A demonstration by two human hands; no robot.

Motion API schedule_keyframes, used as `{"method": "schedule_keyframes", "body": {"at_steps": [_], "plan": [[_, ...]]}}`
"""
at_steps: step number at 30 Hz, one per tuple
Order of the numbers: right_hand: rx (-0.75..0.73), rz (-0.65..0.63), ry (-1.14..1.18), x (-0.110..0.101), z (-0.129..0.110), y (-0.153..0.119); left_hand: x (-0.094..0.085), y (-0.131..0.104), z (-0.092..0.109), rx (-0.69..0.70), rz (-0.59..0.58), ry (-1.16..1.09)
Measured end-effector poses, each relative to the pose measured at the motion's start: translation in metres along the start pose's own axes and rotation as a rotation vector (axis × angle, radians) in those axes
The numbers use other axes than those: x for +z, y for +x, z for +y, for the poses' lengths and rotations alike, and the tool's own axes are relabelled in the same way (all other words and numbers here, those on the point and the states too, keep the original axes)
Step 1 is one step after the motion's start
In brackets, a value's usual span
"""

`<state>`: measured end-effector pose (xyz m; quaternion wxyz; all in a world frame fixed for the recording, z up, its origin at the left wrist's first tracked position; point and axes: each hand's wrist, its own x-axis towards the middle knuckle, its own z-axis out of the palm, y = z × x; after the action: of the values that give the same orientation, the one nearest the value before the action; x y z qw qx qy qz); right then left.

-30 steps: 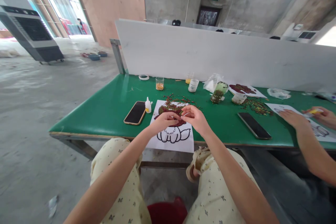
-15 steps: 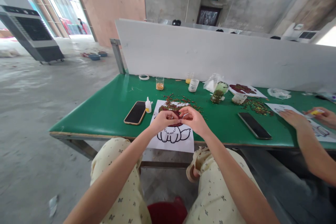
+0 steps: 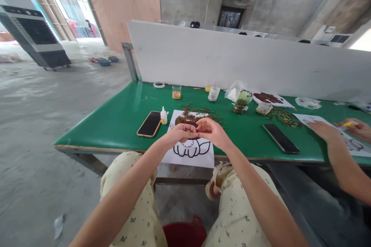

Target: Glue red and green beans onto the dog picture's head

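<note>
Sheet (image 3: 188, 161) on table (image 3: 110, 123); left hand (image 3: 179, 134), right hand (image 3: 213, 133) over sheet. Left of sheet: bottle (image 3: 164, 117), then phone (image 3: 149, 124). Right: second phone (image 3: 280, 139). Behind: seeds (image 3: 189, 108), cups (image 3: 213, 94), panel (image 3: 232, 58).

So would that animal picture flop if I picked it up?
Probably: the drawing sheet looks like thin paper, and its bare bottom edge juts past the green table. The top is likely heavier, with reddish and green bits covering much of it. Some might slide off if tilted, since similar bits lie scattered beyond it.
</note>
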<state>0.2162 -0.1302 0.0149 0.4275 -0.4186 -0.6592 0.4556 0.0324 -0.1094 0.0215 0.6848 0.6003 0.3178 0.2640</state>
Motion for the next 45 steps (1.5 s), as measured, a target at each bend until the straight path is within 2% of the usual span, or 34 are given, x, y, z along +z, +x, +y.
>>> {"method": "schedule_keyframes", "body": {"at_steps": [7,13,23,27,29,31,34,37,41,43,45], "plan": [[0.043,-0.039,0.097,0.0,0.002,0.001,-0.002,0.0,-0.002,-0.058,-0.085,-0.154],[0.058,-0.001,0.123,-0.001,0.001,0.001,-0.002,0.0,0.0,-0.054,-0.058,-0.213],[0.077,0.049,0.139,-0.001,-0.006,0.002,-0.008,0.002,-0.004,-0.008,-0.058,-0.169],[0.075,0.072,-0.006,-0.005,0.0,0.0,-0.009,-0.001,-0.001,-0.014,-0.057,-0.117],[0.129,-0.021,-0.101,-0.007,0.003,-0.003,-0.011,-0.003,0.002,-0.031,-0.083,-0.077],[0.21,-0.166,-0.164,-0.007,0.006,-0.007,-0.013,-0.005,0.004,-0.037,-0.11,-0.046],[0.265,-0.317,-0.184,-0.006,0.01,-0.015,-0.016,-0.007,0.003,-0.034,-0.111,-0.008],[0.289,-0.44,-0.164,-0.006,0.009,-0.022,-0.018,-0.005,-0.002,-0.054,-0.067,0.019],[0.332,-0.629,-0.14,-0.011,-0.002,-0.027,-0.019,0.0,-0.007,-0.098,0.072,-0.053],[0.297,-0.617,-0.123,-0.013,-0.005,-0.028,-0.017,0.002,-0.008,-0.159,0.142,-0.139],[0.227,-0.49,-0.133,-0.014,-0.005,-0.026,-0.015,0.004,-0.009,-0.237,0.155,-0.257]]}}
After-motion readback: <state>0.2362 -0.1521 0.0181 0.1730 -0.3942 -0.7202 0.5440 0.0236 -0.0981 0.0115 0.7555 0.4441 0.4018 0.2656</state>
